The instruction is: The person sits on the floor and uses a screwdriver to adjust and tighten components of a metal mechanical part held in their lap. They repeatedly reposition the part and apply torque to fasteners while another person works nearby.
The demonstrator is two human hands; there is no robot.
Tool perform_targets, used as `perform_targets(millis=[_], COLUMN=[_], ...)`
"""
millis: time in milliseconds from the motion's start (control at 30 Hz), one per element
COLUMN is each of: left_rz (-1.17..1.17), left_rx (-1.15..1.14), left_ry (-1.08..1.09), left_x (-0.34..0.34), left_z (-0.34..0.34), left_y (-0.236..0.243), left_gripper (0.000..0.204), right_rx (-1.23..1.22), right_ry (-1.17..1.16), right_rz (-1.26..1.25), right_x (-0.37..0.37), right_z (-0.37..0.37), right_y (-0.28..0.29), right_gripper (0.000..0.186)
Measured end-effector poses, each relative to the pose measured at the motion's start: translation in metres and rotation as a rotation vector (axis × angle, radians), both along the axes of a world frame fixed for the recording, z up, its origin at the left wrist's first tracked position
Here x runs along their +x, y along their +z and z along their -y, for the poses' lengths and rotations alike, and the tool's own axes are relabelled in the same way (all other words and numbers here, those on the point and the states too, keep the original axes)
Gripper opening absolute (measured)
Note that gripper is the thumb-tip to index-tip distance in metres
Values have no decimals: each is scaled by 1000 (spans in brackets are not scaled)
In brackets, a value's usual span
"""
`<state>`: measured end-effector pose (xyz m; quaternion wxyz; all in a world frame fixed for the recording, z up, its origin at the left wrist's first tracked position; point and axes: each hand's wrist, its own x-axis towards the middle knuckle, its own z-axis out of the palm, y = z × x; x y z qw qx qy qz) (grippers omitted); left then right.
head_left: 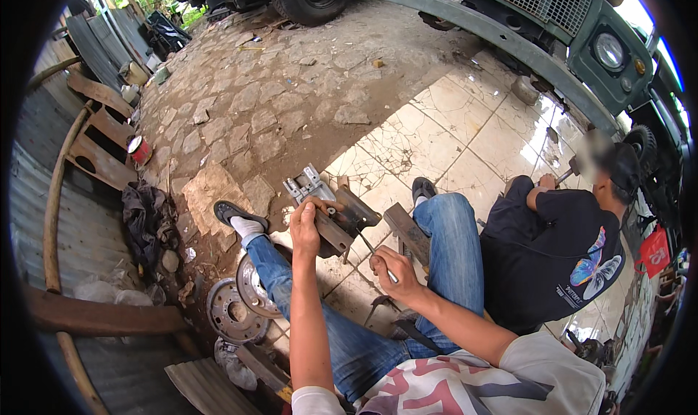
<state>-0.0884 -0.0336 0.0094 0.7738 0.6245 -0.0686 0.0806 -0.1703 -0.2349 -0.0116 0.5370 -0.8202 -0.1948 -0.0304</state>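
Observation:
A dark, rusty metal bracket assembly point(356, 210) with a silver-grey cast piece point(309, 184) at its far end is held in front of me, above the tiles and between my knees. My left hand point(305, 227) is closed round its left side. In my right hand point(396, 273) is a slim metal rod tool point(369, 243), perhaps a screwdriver. Its shaft runs up and left toward the bracket's underside. Whether the tip touches the metal I cannot tell. Just right of the bracket, a rusty steel channel piece point(407, 233) stands by my right knee.
Round steel wheel discs point(229, 309) lie by my left leg. Close on my right sits a person in a black shirt point(556, 251), holding a tool. Rusty plates point(102, 153) lean at the corrugated wall on the left. A green vehicle point(538, 22) stands ahead, right.

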Motion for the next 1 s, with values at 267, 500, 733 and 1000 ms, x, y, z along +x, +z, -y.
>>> perform_targets(millis=[267,500,733,1000], left_rz=[57,20,6,-6], left_rx=[14,-14,-74,-66], left_ry=[59,54,54,25], left_x=[-3,-4,-1,-2], left_z=[5,9,10,8], left_y=[-6,-8,-9,-8], left_gripper=[42,39,39,38], right_rx=[18,15,45,24], right_ry=[15,2,-9,6], right_rz=[-25,-11,-27,-25], right_x=[-3,-5,-6,-6], right_z=[2,4,1,1], right_y=[-5,-3,-9,-4], right_gripper=[21,21,22,25])
